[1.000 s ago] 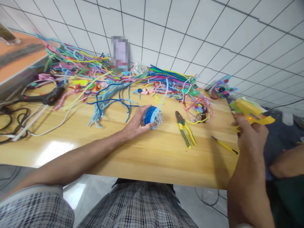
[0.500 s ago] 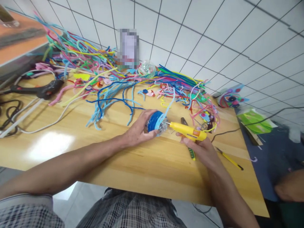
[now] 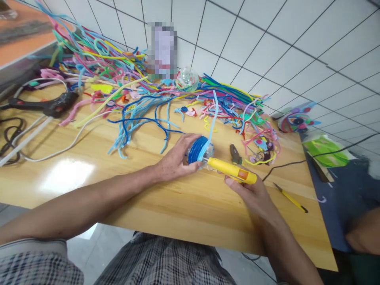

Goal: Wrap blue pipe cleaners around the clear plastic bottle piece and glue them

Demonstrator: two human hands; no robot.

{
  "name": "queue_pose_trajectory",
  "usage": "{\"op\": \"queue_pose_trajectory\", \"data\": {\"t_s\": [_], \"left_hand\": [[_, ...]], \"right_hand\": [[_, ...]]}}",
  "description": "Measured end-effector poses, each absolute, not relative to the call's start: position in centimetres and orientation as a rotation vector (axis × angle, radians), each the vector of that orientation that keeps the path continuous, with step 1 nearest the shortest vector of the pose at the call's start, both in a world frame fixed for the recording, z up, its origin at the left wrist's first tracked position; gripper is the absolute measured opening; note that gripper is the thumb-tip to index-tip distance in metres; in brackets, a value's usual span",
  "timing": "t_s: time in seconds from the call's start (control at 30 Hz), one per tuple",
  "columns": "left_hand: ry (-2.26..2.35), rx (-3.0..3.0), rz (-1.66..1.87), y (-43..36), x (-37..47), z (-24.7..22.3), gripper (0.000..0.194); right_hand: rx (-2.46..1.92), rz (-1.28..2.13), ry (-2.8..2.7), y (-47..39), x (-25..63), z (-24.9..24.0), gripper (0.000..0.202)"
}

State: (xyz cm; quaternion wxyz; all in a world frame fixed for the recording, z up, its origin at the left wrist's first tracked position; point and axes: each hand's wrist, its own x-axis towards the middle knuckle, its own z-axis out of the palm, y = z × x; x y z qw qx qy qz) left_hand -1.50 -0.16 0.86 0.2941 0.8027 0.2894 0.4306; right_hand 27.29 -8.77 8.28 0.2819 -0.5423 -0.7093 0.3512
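Note:
My left hand (image 3: 179,160) is closed round a clear plastic bottle piece wrapped in dark blue pipe cleaner (image 3: 197,150). A light blue pipe cleaner (image 3: 213,118) lies along the wrapped edge, its free end sticking up. My right hand (image 3: 249,192) grips a yellow glue gun (image 3: 231,169), whose metal nozzle meets the light blue strand on the bottle piece's near side. Beyond the glue gun, dark-handled pliers (image 3: 235,153) lie on the table, partly hidden. The fingers under the glue gun are mostly covered.
Piles of coloured pipe cleaners (image 3: 118,73) line the wall side. A black glue gun (image 3: 55,105) with cables lies left, a yellow craft knife (image 3: 291,198) right. A decorated pot (image 3: 297,120) stands at the far right corner. Another person's arm (image 3: 364,232) shows at the right edge.
The yellow glue gun's nozzle has moved down and left along the light blue strand. That strand's free end stands straighter. The view has shifted slightly.

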Motion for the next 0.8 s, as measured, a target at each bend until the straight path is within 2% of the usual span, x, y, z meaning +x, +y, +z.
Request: {"op": "queue_pose_trajectory", "data": {"t_s": [0.6,0.8], "left_hand": [[0.81,2.103,1.065,0.0,-2.1,0.9,0.08],[0.809,2.107,1.074,0.0,-2.2,0.8,0.08]], "right_hand": [[-1.483,0.696,-1.878,-8.8,25.7,8.5,0.016],[-1.442,0.742,-1.931,-8.8,25.7,8.5,0.014]]}}
